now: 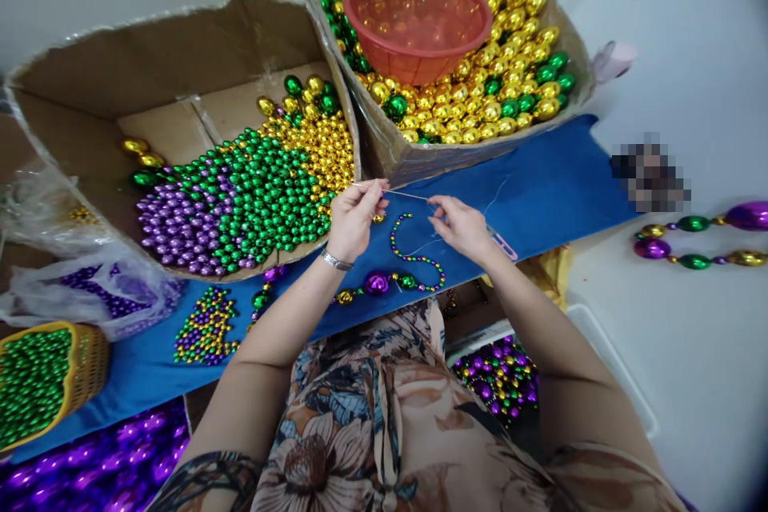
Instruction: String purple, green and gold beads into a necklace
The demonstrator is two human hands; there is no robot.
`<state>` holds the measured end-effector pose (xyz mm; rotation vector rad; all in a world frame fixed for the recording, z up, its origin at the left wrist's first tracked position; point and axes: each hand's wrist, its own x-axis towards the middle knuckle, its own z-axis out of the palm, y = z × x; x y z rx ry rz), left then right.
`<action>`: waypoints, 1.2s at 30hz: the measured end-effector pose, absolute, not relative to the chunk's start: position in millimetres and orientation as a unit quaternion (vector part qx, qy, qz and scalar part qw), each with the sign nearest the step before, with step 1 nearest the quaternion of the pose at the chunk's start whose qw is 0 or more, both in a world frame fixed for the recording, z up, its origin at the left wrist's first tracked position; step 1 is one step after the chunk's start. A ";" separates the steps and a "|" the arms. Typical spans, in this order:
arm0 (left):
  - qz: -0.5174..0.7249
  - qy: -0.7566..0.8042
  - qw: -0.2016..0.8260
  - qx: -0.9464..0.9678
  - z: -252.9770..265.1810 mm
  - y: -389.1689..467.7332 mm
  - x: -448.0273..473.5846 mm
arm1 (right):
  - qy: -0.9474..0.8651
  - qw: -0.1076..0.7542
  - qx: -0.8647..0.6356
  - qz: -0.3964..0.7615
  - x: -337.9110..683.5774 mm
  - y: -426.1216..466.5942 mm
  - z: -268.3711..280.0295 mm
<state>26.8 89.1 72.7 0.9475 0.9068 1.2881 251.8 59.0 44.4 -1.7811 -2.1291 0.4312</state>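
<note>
My left hand is closed, its thumb and fingers pinching one end of a long thin needle. At the needle's other end, the fingertips of my right hand are pinched together. Fine pale thread trails near my right hand over the blue cloth. Below both hands, a curving strand of beads lies on the cloth, with small beads at one end and larger purple, green and gold ones further along. A small pink and blue tool, partly hidden, rests beside my right wrist.
Ahead stand a cardboard box of purple, green and gold beads and another box holding gold and green beads and a red basket. Loose small beads and a yellow basket are left. A bead necklace hangs right.
</note>
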 end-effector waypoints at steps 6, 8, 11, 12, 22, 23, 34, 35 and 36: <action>0.584 0.391 0.586 0.404 72.7 90.5 20.1 | -0.733 0.099 -0.666 0.102 266.3 60.0 34.7; 0.589 0.390 0.578 0.408 72.7 90.1 19.8 | -0.727 0.086 -0.676 0.085 271.9 60.6 33.0; 0.598 0.396 0.561 0.414 72.7 89.2 20.1 | -0.723 0.056 -0.684 0.076 279.9 60.6 33.9; 0.598 0.400 0.555 0.418 72.7 88.8 20.2 | -0.724 0.041 -0.684 0.078 282.2 60.2 35.1; 0.583 0.406 0.528 0.465 69.4 82.2 27.9 | -0.742 0.209 -0.624 0.129 269.0 50.9 57.2; 0.580 0.406 0.526 0.472 70.1 81.3 29.4 | -0.741 0.238 -0.611 0.144 264.9 50.9 60.4; 0.577 0.407 0.518 0.483 71.8 79.1 30.7 | -0.635 0.375 -0.551 0.391 250.0 58.8 43.6; 0.577 0.406 0.518 0.484 71.1 79.1 30.3 | -0.623 0.385 -0.554 0.395 248.8 59.0 42.6; 0.577 0.405 0.518 0.484 70.6 79.0 30.0 | -0.614 0.392 -0.560 0.394 247.6 59.2 42.3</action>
